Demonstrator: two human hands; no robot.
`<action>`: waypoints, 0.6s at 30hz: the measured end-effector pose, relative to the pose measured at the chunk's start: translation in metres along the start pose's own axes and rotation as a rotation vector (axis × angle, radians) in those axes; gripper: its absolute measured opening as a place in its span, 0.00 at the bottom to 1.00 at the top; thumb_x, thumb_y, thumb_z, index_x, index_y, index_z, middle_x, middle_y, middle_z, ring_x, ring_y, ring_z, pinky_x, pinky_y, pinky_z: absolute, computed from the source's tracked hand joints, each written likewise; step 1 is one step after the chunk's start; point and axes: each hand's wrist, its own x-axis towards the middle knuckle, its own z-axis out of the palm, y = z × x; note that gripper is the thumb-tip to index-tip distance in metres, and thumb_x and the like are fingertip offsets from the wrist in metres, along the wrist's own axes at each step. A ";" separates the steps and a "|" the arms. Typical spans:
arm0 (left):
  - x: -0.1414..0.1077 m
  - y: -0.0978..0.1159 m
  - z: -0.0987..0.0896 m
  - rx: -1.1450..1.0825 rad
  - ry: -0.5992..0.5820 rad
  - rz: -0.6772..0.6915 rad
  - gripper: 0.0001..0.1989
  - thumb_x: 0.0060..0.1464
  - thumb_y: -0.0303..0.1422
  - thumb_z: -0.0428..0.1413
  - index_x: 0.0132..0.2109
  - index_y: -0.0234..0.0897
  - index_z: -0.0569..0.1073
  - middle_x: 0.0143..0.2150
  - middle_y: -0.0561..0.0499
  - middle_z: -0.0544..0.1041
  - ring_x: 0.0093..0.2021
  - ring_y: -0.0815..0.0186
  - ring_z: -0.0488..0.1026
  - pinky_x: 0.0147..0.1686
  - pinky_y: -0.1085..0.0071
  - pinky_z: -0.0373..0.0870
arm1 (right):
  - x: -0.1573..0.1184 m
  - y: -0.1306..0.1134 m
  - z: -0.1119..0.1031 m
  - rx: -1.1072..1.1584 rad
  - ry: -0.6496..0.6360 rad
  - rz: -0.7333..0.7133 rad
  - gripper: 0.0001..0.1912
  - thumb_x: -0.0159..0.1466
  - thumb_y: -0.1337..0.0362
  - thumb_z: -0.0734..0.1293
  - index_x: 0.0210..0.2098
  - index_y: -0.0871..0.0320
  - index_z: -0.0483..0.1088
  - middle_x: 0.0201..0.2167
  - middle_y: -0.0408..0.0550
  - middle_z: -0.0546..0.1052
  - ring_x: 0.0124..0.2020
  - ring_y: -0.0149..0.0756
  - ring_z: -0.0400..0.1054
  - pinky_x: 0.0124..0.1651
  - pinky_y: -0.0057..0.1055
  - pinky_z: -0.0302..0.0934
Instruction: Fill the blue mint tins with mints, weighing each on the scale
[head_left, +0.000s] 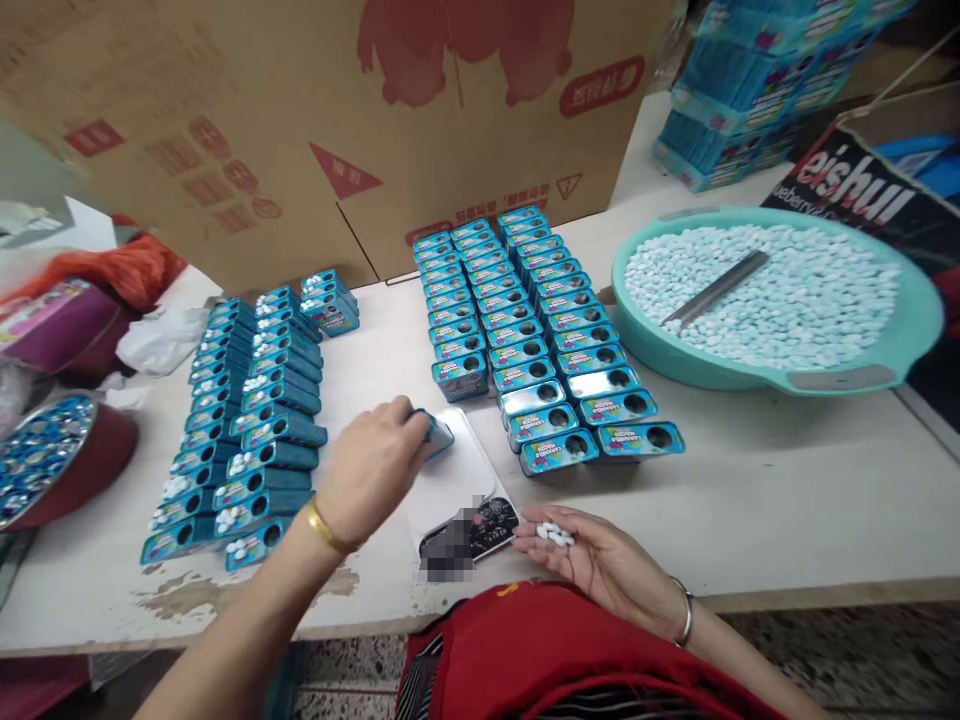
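Observation:
My left hand (379,465), with a gold bangle at the wrist, has its fingers closed on a small blue tin (439,436) over the white plate of a scale (465,470). Palm up at the right of the scale, my right hand (600,560) cups several white candies (555,534). Rows of blue tins with round holes (555,450) stand beyond the scale. More tins (262,485) stand at the left, several with white candies on top.
A turquoise basin (697,370) of candies holds a metal scoop (716,288). A large carton (300,120) stands behind. Stacked blue packs (727,110) are at back right, a red bowl (112,450) at left.

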 end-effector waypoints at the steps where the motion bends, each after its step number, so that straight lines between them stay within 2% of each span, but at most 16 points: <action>1: 0.000 0.010 0.004 -0.017 -0.009 0.030 0.11 0.58 0.39 0.52 0.31 0.38 0.69 0.33 0.47 0.70 0.31 0.63 0.69 0.28 0.68 0.62 | -0.003 0.001 -0.002 -0.005 -0.006 -0.012 0.13 0.54 0.64 0.70 0.37 0.66 0.75 0.35 0.57 0.80 0.38 0.39 0.76 0.45 0.31 0.67; 3: 0.002 0.019 0.010 -0.060 -0.027 0.065 0.08 0.56 0.37 0.53 0.31 0.38 0.69 0.33 0.47 0.71 0.31 0.62 0.69 0.29 0.67 0.63 | -0.008 0.004 -0.007 -0.006 -0.021 -0.033 0.12 0.56 0.65 0.69 0.38 0.66 0.74 0.35 0.56 0.80 0.37 0.38 0.76 0.45 0.30 0.67; 5: 0.005 0.015 0.012 -0.155 -0.037 0.058 0.09 0.56 0.39 0.54 0.34 0.38 0.69 0.33 0.47 0.72 0.32 0.61 0.70 0.30 0.66 0.63 | -0.011 0.006 -0.012 0.003 -0.030 -0.048 0.11 0.57 0.65 0.68 0.38 0.65 0.74 0.36 0.56 0.80 0.38 0.37 0.76 0.46 0.30 0.67; 9: 0.022 -0.021 0.019 -0.566 -0.045 -0.111 0.21 0.54 0.52 0.49 0.40 0.37 0.69 0.38 0.48 0.75 0.36 0.63 0.71 0.35 0.68 0.65 | -0.016 0.009 -0.020 0.022 -0.037 -0.060 0.10 0.59 0.66 0.66 0.38 0.65 0.74 0.36 0.54 0.80 0.40 0.37 0.75 0.49 0.31 0.66; 11: 0.034 -0.041 0.035 -0.739 -0.148 -0.224 0.28 0.55 0.56 0.41 0.39 0.36 0.70 0.39 0.46 0.76 0.38 0.63 0.71 0.39 0.68 0.66 | -0.018 0.010 -0.022 0.022 -0.031 -0.059 0.09 0.60 0.67 0.65 0.38 0.65 0.73 0.36 0.55 0.80 0.40 0.37 0.75 0.49 0.31 0.66; 13: 0.044 -0.056 0.057 -0.787 -0.252 -0.265 0.32 0.52 0.59 0.39 0.36 0.34 0.72 0.37 0.45 0.77 0.36 0.62 0.71 0.38 0.68 0.67 | -0.020 0.010 -0.023 0.012 -0.023 -0.056 0.09 0.60 0.67 0.64 0.38 0.65 0.73 0.36 0.55 0.80 0.41 0.37 0.75 0.49 0.31 0.66; 16: 0.050 -0.062 0.087 -0.823 -0.371 -0.266 0.33 0.48 0.60 0.43 0.30 0.34 0.74 0.30 0.47 0.77 0.30 0.64 0.69 0.34 0.69 0.67 | -0.022 0.013 -0.025 -0.005 -0.026 -0.052 0.10 0.60 0.67 0.64 0.39 0.65 0.73 0.37 0.56 0.80 0.41 0.36 0.75 0.49 0.30 0.66; 18: 0.046 -0.060 0.098 -0.842 -0.401 -0.255 0.32 0.47 0.60 0.44 0.28 0.34 0.74 0.28 0.48 0.76 0.28 0.65 0.67 0.33 0.70 0.66 | -0.023 0.014 -0.027 -0.007 -0.030 -0.050 0.10 0.60 0.67 0.65 0.39 0.65 0.73 0.37 0.56 0.79 0.41 0.35 0.75 0.49 0.30 0.65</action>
